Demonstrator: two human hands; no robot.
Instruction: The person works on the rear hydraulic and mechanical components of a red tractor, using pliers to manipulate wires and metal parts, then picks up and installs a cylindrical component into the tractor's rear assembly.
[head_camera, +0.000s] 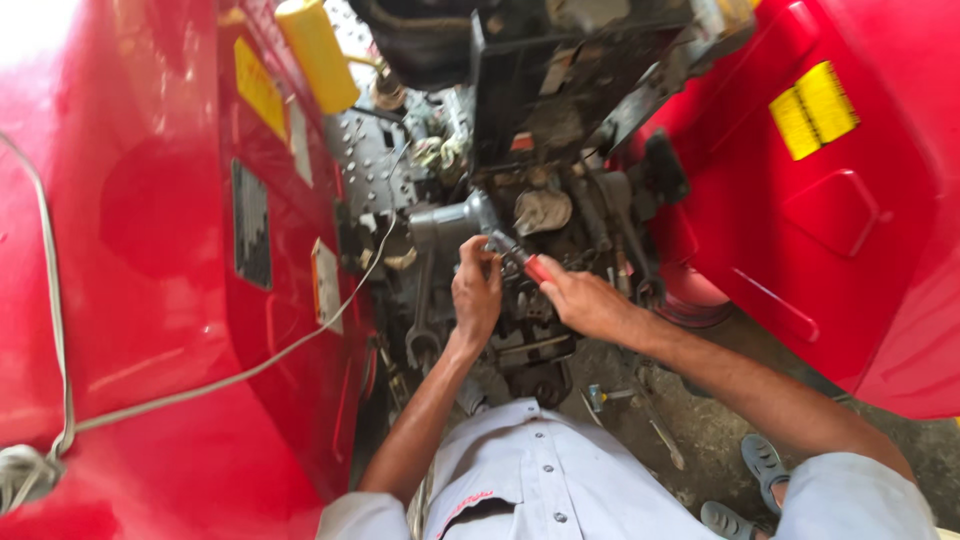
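Pliers (520, 257), red-handled, are being gripped by the right hand (585, 300) and biting at a fitting amid the machinery between the red fenders (160, 250), while the left hand (476, 292) is pinching beside their tip, steadying the part.

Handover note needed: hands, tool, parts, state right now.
Left hand: closed on a part of the grey mechanism between the red fenders; exactly what it grips is hidden.
Right hand: holds the red-handled tool, tip against the same mechanism.
Nearby: open-ended spanner hangs left of the left hand; white cable runs across the left fender; loose small tools lie on the ground.
Done/left: mechanism exposed and dirty; cannot tell how far any fastener has moved.
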